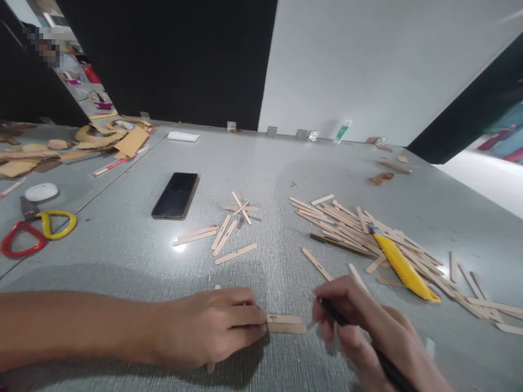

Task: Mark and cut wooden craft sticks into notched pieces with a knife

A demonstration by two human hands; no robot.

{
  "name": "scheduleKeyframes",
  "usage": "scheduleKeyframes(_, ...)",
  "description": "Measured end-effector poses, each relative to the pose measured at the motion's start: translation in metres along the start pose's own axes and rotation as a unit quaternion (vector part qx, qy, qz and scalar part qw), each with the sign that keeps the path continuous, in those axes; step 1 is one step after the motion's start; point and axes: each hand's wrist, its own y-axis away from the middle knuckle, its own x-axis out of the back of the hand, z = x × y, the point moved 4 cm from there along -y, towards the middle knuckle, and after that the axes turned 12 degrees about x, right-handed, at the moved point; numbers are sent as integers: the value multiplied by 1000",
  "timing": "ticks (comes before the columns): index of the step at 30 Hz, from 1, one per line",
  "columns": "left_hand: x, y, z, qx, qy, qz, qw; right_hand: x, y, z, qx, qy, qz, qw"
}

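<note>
My left hand point(223, 326) lies closed over craft sticks near the front, its fingertips pressing one down on the table. The end of that wooden craft stick point(286, 319) pokes out to the right, with a small dark mark on it and another flat wooden piece along its lower edge. More stick ends show above and below the hand. In my right hand point(359, 326) is a slim black pen-like tool point(335, 311), its tip just right of the stick end and apart from it. The tip is too blurred to tell its kind.
Loose craft sticks point(236, 253) and a star of crossed sticks point(241, 208) lie ahead. At right, a yellow-handled cutter point(402, 264) rests on a stick pile point(339, 223). A phone point(175, 196), scissors point(36, 231), white mouse point(41, 191) and cardboard scraps point(133, 141) are leftward.
</note>
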Motion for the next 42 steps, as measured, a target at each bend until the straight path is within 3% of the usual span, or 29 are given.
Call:
scheduleKeyframes(2,0,0,1,-7,-4,-1,1000,-10,-1,5,-81,-90,-32,992)
scheduleKeyframes(5,2,-1,1,-7,-2,4,1000,-30,-4,9,-172,-223,-81,956)
scheduleKeyframes(8,3,0,1,-13,-4,15,1000,-44,-9,8,-183,-291,-97,934)
scheduleKeyframes(14,2,0,-1,-11,-26,-5,1000,-52,-11,11,-226,-318,-115,914)
scheduleKeyframes(25,4,-1,0,-13,-8,7,1000,-47,-14,10,-186,-327,-101,921)
scheduleKeyframes(31,4,-1,-2,-10,-3,-3,1000,-50,-13,12,-209,-293,-123,925)
scheduleKeyframes(37,-1,1,-2,-10,-12,10,1000,-51,-12,12,-170,-198,-108,959)
scheduleKeyframes(42,-1,1,-1,-13,-29,12,999,-52,-12,12,-134,-176,-112,969)
